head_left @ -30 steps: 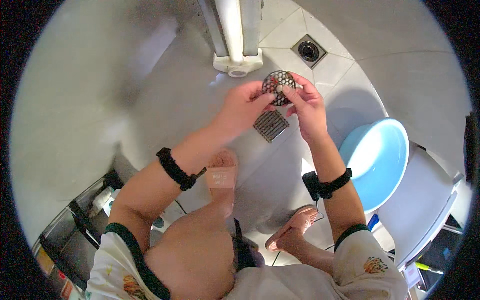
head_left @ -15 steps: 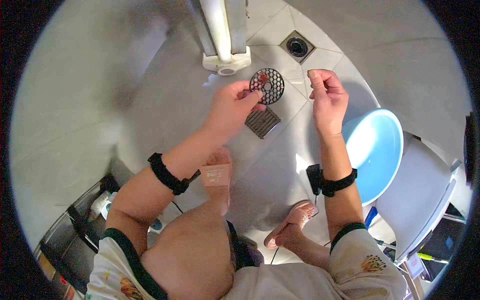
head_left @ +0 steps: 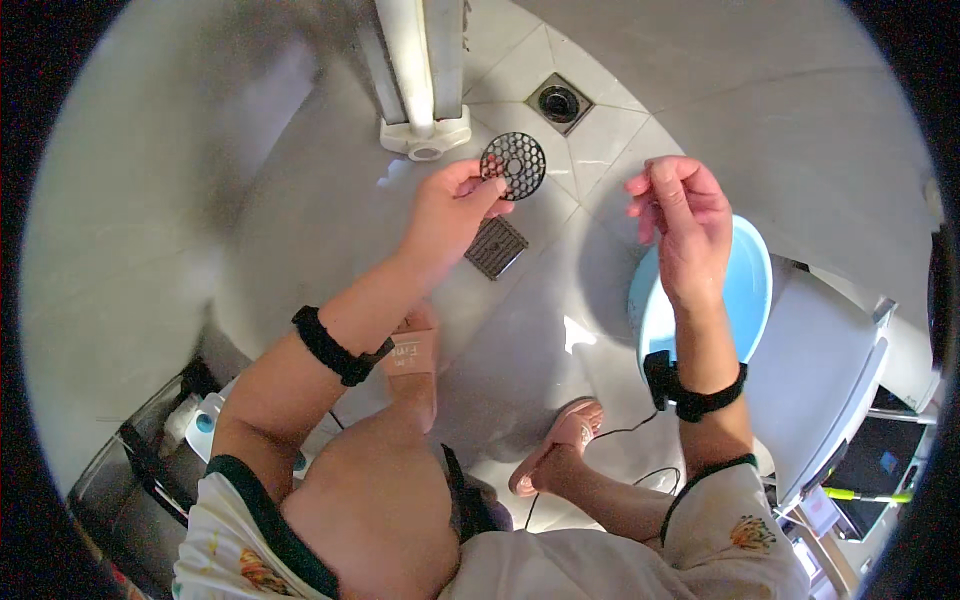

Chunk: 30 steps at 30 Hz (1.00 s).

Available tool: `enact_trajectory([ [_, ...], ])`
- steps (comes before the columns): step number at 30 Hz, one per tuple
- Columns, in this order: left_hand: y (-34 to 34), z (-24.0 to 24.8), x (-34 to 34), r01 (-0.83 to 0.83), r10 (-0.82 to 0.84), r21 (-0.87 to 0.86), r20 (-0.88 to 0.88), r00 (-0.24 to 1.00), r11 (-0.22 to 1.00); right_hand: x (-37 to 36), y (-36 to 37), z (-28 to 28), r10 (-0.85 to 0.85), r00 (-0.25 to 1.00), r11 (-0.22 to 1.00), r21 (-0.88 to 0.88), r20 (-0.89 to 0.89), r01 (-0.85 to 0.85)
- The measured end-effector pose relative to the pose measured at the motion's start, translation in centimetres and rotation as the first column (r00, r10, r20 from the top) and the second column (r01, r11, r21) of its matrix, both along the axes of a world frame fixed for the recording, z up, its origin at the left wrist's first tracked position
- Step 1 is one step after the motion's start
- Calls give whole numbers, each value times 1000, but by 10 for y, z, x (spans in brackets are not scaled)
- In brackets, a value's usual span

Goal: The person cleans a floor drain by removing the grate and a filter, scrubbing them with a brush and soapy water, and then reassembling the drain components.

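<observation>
A round black drain strainer with honeycomb holes is pinched at its lower left edge by my left hand, thumb in front. Its face is tilted toward me, above the floor. Off to the right, over the rim of a light blue basin, my right hand is raised with its thumb against the index finger and the other fingers curled; whatever may be between them is too small to make out. A square slotted drain grate lies on the tiles below the strainer. Farther back is the uncovered square floor drain.
At the back stands a white post with a flared foot. A pale grey seat-like surface is right of the basin. Thin black cable runs near my right sandal. A dark-framed bin or rack stands at lower left.
My right hand has moved right and slightly nearer, its fingers looser than before. The left hand still holds the strainer, and the red patch seen through its upper holes is gone. The view has shifted slightly.
</observation>
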<state>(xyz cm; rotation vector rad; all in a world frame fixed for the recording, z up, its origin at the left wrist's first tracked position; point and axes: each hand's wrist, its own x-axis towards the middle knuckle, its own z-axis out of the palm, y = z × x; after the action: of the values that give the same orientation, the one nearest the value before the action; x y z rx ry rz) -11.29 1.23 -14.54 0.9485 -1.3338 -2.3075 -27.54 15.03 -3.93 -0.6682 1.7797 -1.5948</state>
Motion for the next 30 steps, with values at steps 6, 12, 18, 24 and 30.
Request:
enact_trajectory([
  [6, 5, 0, 4, 30, -27, -80, 34, 999, 996, -50, 71, 54, 335, 757, 866, 499, -561, -13],
  [12, 10, -4, 13, -9, 12, -61, 57, 998, 998, -151, 203, 130, 296, 619, 687, 612, -728, 392],
  [18, 22, -25, -4, 78, -76, -46, 34, 997, 996, -284, 360, 214, 44, 483, 374, 462, -875, 804],
  [24, 28, -3, 4, 106, -91, -87, 166, 982, 990, -368, 364, 205, -213, 541, 124, 527, -813, 841],
  [30, 41, 19, -10, 183, -183, -38, -403, 897, 982, -456, 407, 173, -767, 346, 243, 254, -541, 936],
])
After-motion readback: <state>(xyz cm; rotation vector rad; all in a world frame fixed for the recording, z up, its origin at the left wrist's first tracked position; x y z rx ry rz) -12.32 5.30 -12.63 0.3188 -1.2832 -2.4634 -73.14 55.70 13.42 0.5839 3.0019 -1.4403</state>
